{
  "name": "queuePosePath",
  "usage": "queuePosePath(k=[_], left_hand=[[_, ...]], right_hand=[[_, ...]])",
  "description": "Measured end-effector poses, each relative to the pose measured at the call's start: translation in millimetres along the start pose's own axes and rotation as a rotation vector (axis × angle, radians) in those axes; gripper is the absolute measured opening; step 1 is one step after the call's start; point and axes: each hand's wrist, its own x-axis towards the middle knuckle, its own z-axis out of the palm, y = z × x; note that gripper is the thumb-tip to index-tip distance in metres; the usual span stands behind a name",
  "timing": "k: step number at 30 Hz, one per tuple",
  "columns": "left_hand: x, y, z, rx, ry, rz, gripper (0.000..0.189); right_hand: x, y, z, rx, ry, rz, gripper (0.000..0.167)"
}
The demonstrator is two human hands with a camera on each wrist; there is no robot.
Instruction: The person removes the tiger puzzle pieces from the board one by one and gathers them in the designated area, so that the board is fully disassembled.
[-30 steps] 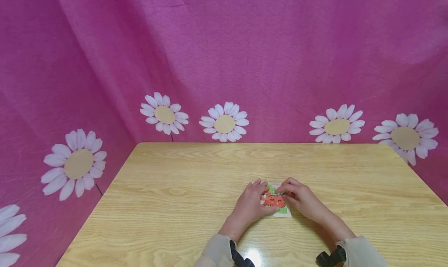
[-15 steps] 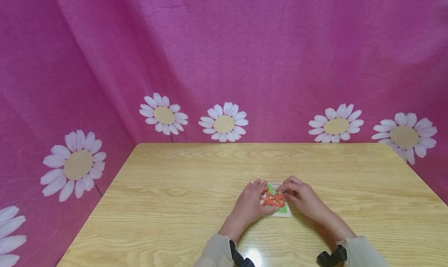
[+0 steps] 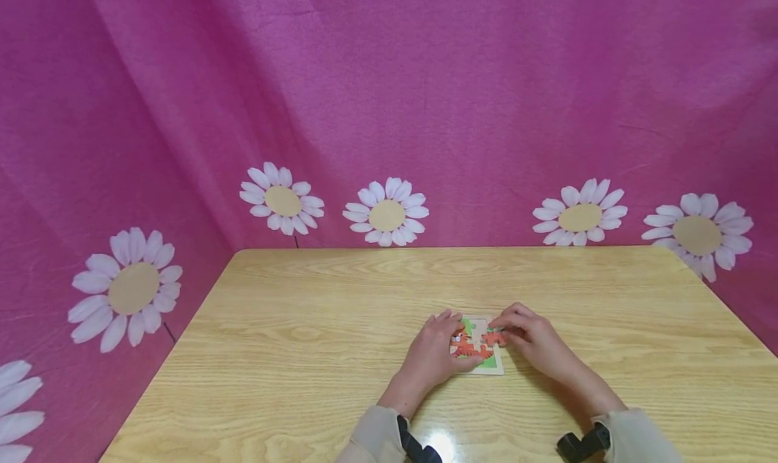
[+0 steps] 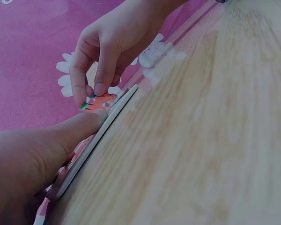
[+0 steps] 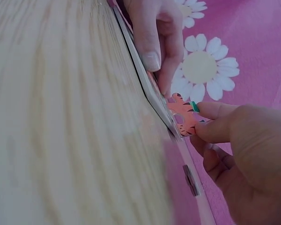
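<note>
A small square jigsaw puzzle with a pale border and an orange striped tiger picture lies on the table. My left hand holds it at the left side, thumb along the near edge and fingers at the far left. Between thumb and index finger my right hand pinches an orange jigsaw piece with black stripes and a green edge. That piece overlaps the puzzle's right border in the head view. A pale bare patch of the puzzle shows in its upper right part. My left palm hides the puzzle's left side.
The wooden table spreads around both hands. Behind it and at the left hangs a magenta cloth printed with white daisies. Black straps with small cameras sit on both wrists, below beige sleeves.
My right hand has moved slightly right with the orange jigsaw piece, away from the middle of the puzzle, baring a pale patch there. My left hand has stayed on the puzzle.
</note>
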Motion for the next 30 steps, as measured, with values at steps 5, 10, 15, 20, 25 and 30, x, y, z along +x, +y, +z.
queuePosePath(k=[5, 10, 15, 20, 25, 30], left_hand=[[0.3, -0.9, 0.1, -0.003, 0.004, -0.001, 0.071], [-0.2, -0.9, 0.0, -0.008, -0.001, 0.001, 0.072], [-0.1, -0.4, 0.6, -0.009, -0.011, -0.012, 0.07], [0.1, -0.3, 0.6, -0.024, -0.018, -0.024, 0.067], [-0.7, 0.1, 0.0, -0.026, -0.021, -0.031, 0.067], [-0.9, -0.4, -0.1, -0.025, -0.025, -0.037, 0.068]], right_hand=[[-1.8, 3, -4, -0.006, 0.021, -0.005, 0.032], [-4.3, 6, -8, -0.011, 0.042, -0.007, 0.032], [-7.2, 10, -12, -0.037, 0.068, -0.001, 0.033], [-9.1, 14, -15, -0.042, 0.092, -0.007, 0.033], [-11.5, 19, -19, -0.055, 0.104, -0.006, 0.032], [-13.7, 22, -24, -0.076, 0.112, 0.021, 0.031]])
